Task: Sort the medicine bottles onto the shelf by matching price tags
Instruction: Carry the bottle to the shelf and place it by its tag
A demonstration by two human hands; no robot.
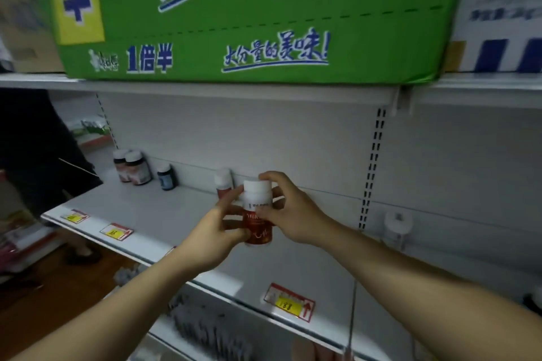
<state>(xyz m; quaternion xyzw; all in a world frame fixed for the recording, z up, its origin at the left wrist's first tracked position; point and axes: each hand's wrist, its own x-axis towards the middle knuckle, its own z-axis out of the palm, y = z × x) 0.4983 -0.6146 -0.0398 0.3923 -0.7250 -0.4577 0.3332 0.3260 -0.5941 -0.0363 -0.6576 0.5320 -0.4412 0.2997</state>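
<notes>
Looking up, we see a green box on the top shelf above the white shelf. Over it, our left hand and right hand both grip a white-capped red bottle. A price tag sits on the shelf edge below.

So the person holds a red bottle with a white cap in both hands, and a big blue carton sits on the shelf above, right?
Not quite: the carton on the upper shelf is green, with blue lettering, as the head view shows. The rest holds: the left hand and right hand both grip the red bottle with its white cap.
</notes>
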